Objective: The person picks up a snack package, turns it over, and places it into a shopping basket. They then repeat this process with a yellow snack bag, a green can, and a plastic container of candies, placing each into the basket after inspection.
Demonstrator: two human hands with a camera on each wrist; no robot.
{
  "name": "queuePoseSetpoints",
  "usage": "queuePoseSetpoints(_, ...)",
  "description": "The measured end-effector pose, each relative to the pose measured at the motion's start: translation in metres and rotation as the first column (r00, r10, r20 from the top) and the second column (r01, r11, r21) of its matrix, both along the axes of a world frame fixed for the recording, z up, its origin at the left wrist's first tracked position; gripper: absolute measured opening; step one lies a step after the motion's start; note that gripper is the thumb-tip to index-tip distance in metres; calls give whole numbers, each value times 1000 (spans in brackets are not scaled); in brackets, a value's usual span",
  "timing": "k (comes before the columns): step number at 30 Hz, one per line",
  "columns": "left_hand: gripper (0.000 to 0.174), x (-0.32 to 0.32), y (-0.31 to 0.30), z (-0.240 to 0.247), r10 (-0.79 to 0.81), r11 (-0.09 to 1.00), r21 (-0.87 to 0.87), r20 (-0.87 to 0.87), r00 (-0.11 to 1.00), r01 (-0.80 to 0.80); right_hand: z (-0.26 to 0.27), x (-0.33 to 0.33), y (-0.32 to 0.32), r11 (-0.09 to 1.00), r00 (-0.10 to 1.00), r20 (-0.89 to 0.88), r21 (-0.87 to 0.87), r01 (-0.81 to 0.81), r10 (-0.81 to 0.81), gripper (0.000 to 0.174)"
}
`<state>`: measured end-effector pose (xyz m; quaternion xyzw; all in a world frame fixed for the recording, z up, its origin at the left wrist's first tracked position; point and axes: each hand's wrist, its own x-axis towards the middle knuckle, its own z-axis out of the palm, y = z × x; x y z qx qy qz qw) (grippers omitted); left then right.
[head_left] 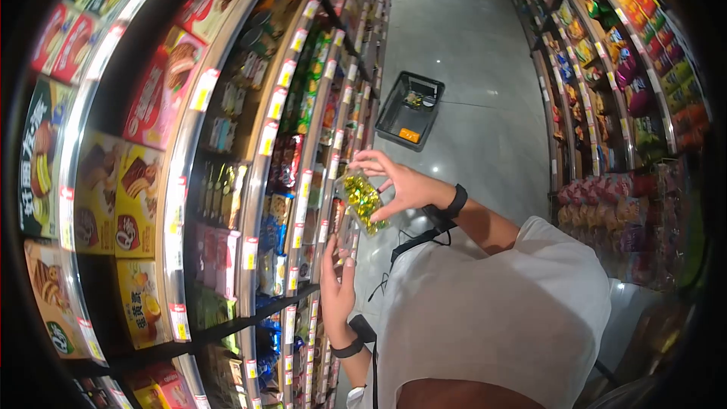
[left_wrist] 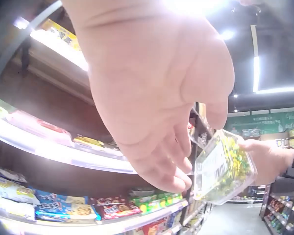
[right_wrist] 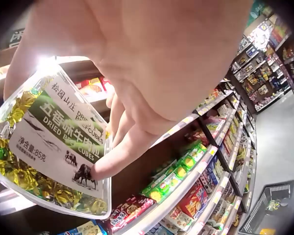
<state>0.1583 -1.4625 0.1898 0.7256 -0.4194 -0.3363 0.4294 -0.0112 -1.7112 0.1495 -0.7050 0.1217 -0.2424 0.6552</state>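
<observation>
My right hand grips a clear plastic box of dried beef cubes between thumb and fingers, in front of the left-hand shelves. Gold and green foil wrappers show through its walls. In the right wrist view the label of the box faces the camera, with one fingertip lying on it. A barcode sticker is on the side seen from the left wrist. Close to the box hangs my left hand, its fingers loosely bent with nothing in them; in the left wrist view the left hand overlaps the box's edge.
Shelves with boxed cakes and bagged snacks rise along the left. On the aisle floor ahead stands a dark basket holding an orange packet and another item. More snack shelves line the right, with hanging bags nearer me.
</observation>
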Motion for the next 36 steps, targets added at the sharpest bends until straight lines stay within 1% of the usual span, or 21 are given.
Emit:
queuePoseSetpoints(1, 63, -8, -12, -4, -59, 997, -38, 27, 998, 60, 4, -13, -3, 1000, 999, 23, -17, -26, 27, 117)
queuePoseSetpoints(3, 75, -27, -35, -15, -82, 995, -63, -84, 993, 77, 16, -43, -9, 996, 994, 67, -22, -86, 87, 114)
queuePoseSetpoints(4, 81, -41, -49, -16, -82, 995, -72, -149, 985, 72, 15, -57, -14, 986, 983, 108, 66, -154, 146, 113)
queuePoseSetpoints(6, 86, -70, -78, -24, -235, 961, -200, -211, 949, 193, 11, -85, -27, 928, 946, 201, 224, -298, 255, 113)
queuePoseSetpoints(7, 89, -86, -93, -28, -305, 933, -268, -234, 923, 240, 12, -103, -36, 859, 925, 228, 355, -369, 303, 107)
queuePoseSetpoints(10, 91, -139, -141, -23, -310, 931, -274, -257, 915, 239, 4, -158, -59, 819, 949, 251, 493, -294, 190, 103)
queuePoseSetpoints(11, 89, -161, -160, -18, -285, 936, -297, -322, 903, 190, 3, -177, -66, 884, 958, 267, 418, -209, 100, 89)
queuePoseSetpoints(12, 88, -174, -171, -26, -214, 960, -241, -295, 931, 144, 3, -196, -70, 883, 977, 209, 449, -136, 44, 84)
queuePoseSetpoints(14, 89, -209, -203, -16, -173, 955, -277, -243, 954, 103, 10, -241, -83, 878, 993, 77, 476, 46, -93, 73)
queuePoseSetpoints(15, 94, -224, -217, -7, -170, 957, -278, -307, 936, 83, 10, -259, -84, 890, 984, -7, 425, 167, -181, 63)
queuePoseSetpoints(17, 97, -251, -243, 9, -254, 943, -282, -274, 928, 175, 15, -294, -88, 885, 970, -37, 403, 233, -239, 59)
queuePoseSetpoints(19, 99, -270, -261, 11, -326, 928, -266, -240, 915, 261, 16, -318, -91, 863, 951, -42, 411, 295, -305, 53)
queuePoseSetpoints(21, 101, -285, -279, 9, -400, 902, -258, -198, 895, 346, 6, -342, -99, 858, 932, -4, 390, 334, -361, 53)
queuePoseSetpoints(22, 102, -292, -285, 7, -424, 897, -239, -234, 875, 371, 2, -352, -102, 854, 922, 15, 383, 353, -388, 53)
queuePoseSetpoints(24, 103, -299, -293, 5, -463, 886, -195, -306, 832, 421, 1, -365, -106, 809, 883, -42, 382, 447, -468, 55)
queuePoseSetpoints(25, 112, -302, -298, 6, -477, 879, -179, -332, 814, 442, 3, -372, -109, 796, 866, -78, 360, 487, -494, 58)
queuePoseSetpoints(26, 115, -303, -305, 5, -510, 860, -182, -310, 803, 476, 4, -377, -114, 785, 848, -113, 331, 524, -518, 62)
queuePoseSetpoints(28, 122, -304, -322, 3, -572, 820, -195, -265, 776, 538, 4, -383, -126, 785, 853, -98, 347, 513, -513, 62)
queuePoseSetpoints(29, 129, -304, -332, 1, -570, 822, -199, -265, 778, 534, 3, -385, -133, 777, 849, -104, 358, 518, -518, 62)
queuePoseSetpoints(33, 129, -300, -376, -7, -595, 803, -207, -235, 769, 558, -2, -386, -173, 778, 849, -71, 366, 511, -524, 60)
queuePoseSetpoints(36, 130, -293, -414, -11, -606, 794, -222, -212, 767, 566, -1, -383, -211, 781, 839, -88, 324, 533, -536, 58)
